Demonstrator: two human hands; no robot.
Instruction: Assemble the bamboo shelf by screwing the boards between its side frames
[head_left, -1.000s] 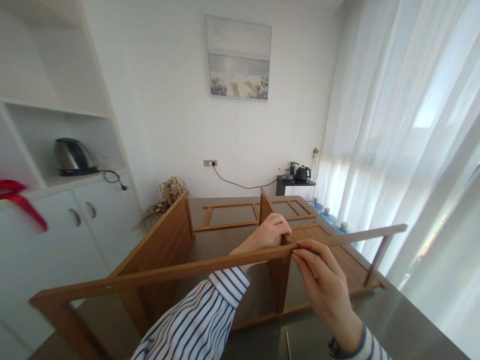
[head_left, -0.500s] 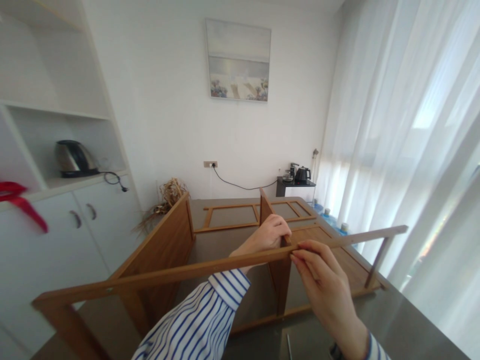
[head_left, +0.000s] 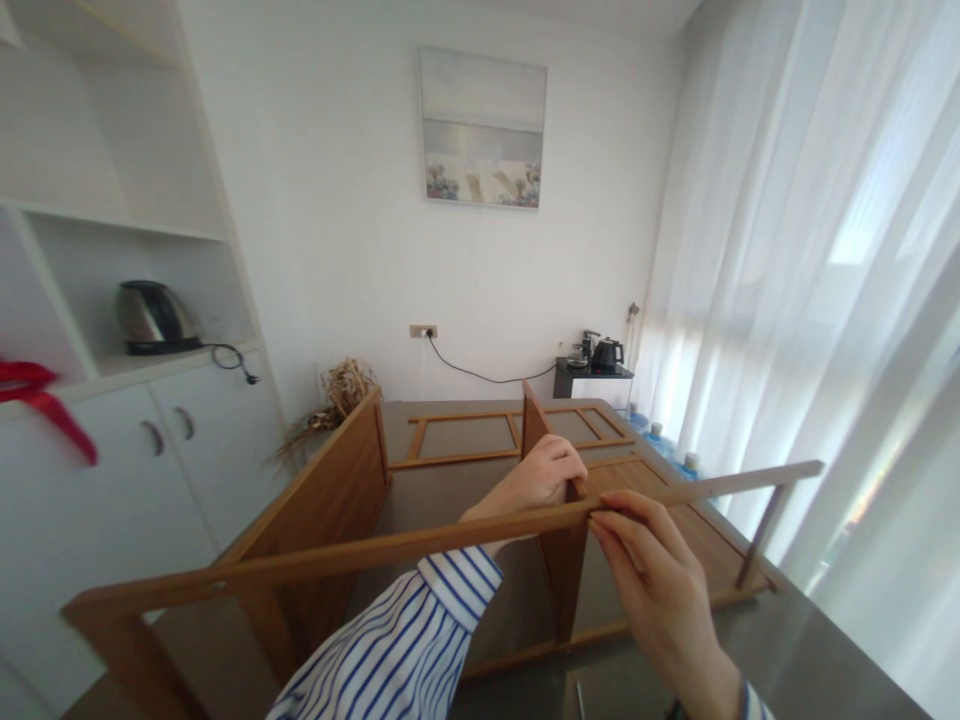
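A partly built wooden cabinet frame [head_left: 322, 505] lies on a grey table [head_left: 810, 650]. A long wooden rail [head_left: 360, 552] runs across its near side, from lower left to upper right. My left hand [head_left: 541, 478] reaches over the rail and is closed on the top of the upright middle divider panel [head_left: 556, 570]. My right hand [head_left: 646, 580] pinches the rail where it meets the divider; anything small between the fingertips is hidden. Both sleeves are blue and white striped.
White cupboards with a steel kettle [head_left: 150, 316] stand at the left, a red ribbon [head_left: 41, 398] at the edge. A side table with a black kettle [head_left: 606, 352] and water bottles [head_left: 667, 445] sits by the curtains. A thin metal tool [head_left: 579, 697] lies on the table nearby.
The view has shifted slightly; both hands stay at the joint of rail and divider, with the right fingers sliding a little lower.
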